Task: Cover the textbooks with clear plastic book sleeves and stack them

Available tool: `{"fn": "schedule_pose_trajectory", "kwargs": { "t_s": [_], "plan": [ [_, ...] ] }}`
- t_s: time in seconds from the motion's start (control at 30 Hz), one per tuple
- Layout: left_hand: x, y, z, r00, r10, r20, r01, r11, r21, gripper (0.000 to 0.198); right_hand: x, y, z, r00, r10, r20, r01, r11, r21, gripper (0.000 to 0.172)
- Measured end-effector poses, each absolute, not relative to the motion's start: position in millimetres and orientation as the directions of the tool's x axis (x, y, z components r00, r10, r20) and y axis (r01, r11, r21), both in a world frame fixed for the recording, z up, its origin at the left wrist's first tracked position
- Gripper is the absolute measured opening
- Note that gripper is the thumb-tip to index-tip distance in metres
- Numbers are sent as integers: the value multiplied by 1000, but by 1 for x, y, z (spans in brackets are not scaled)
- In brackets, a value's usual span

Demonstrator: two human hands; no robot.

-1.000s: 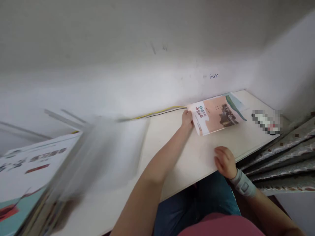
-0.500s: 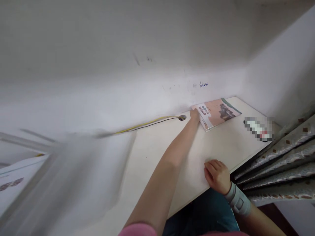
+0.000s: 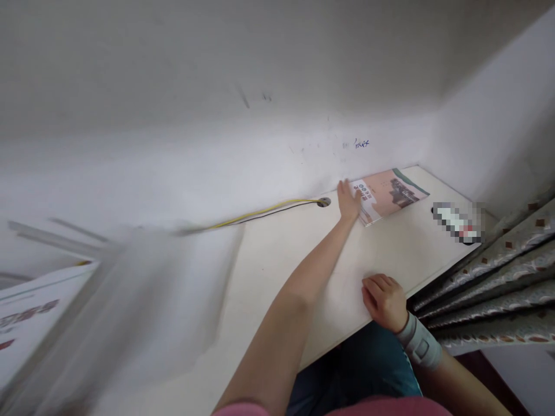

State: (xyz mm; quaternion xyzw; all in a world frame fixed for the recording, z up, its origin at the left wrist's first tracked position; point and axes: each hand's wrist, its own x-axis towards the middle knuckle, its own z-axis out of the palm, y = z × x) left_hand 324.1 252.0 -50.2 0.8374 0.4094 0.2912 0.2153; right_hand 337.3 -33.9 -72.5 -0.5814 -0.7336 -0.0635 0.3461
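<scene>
A pink-covered book (image 3: 388, 195) with a dark picture lies flat in the far right corner of the white desk (image 3: 281, 260), against the wall. My left hand (image 3: 348, 200) is stretched out with fingers open at the book's left edge, touching or just off it. My right hand (image 3: 384, 300), with a grey band on the wrist, rests with curled fingers on the desk's near edge and holds nothing.
A yellow cable (image 3: 264, 212) runs along the wall to a hole in the desk (image 3: 323, 201). A blurred stack of books and papers (image 3: 108, 323) fills the left. A small pixelated object (image 3: 457, 222) lies by the right edge. Patterned fabric (image 3: 498, 277) hangs at right.
The book has slid away into the far corner by the wall. My left hand, which gripped its edge, has opened. My right hand has hardly moved.
</scene>
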Motion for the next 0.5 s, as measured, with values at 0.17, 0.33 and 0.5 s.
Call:
{"fn": "schedule_pose_trajectory", "kwargs": {
  "t_s": [0.17, 0.33, 0.5],
  "plan": [
    [314, 218, -56, 690, 715, 108, 614, -659, 434, 62, 339, -34, -74, -96, 807, 582, 901, 319, -294, 17],
    [311, 207, -54, 703, 710, 41, 653, -667, 359, 65, 341, -33, -77, -96, 811, 577, 905, 312, -288, 17],
    [299, 184, -27, 670, 738, 75, 682, -652, 331, 74, 349, -32, -76, -121, 834, 538, 896, 325, -303, 18]
  ]
}}
